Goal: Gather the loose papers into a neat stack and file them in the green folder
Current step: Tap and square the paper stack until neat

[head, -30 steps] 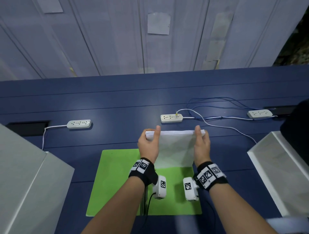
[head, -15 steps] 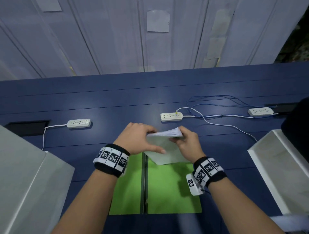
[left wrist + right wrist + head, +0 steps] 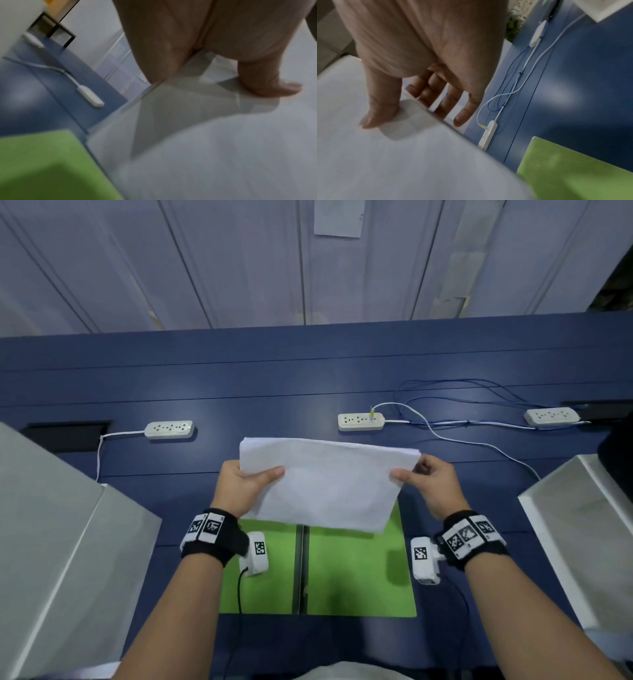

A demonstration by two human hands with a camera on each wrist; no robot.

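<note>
Fingers of left hand (image 3: 245, 487) and right hand (image 3: 433, 486) pinching paper stack (image 3: 329, 484) edges, above open green folder (image 3: 359, 573)

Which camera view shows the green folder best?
The head view: the green folder lies open on the table, its spine and both halves visible below the paper stack. Each wrist view shows only one blurred green corner.

paper stack (image 3: 329, 484) above open folder (image 3: 359, 573)
</note>
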